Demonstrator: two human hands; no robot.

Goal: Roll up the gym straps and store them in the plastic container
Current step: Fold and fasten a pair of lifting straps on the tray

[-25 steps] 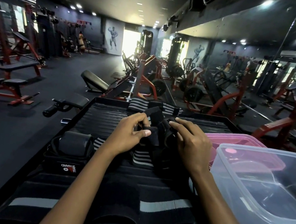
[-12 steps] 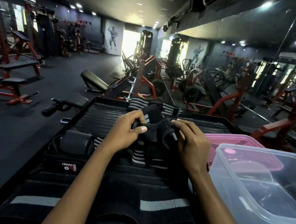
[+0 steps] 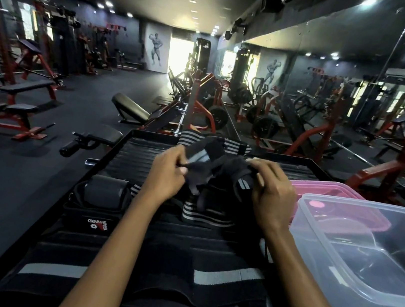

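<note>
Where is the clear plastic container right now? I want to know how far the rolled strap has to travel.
In the head view the clear plastic container sits low on the right, beside the right hand, with the pink lid just behind it.

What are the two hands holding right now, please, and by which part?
Both grip one black strap: the left hand pinches its loose end, the right hand holds the bunched part.

Head cam, looks fwd/down, close over ribbed platform [image 3: 137, 159].
</note>
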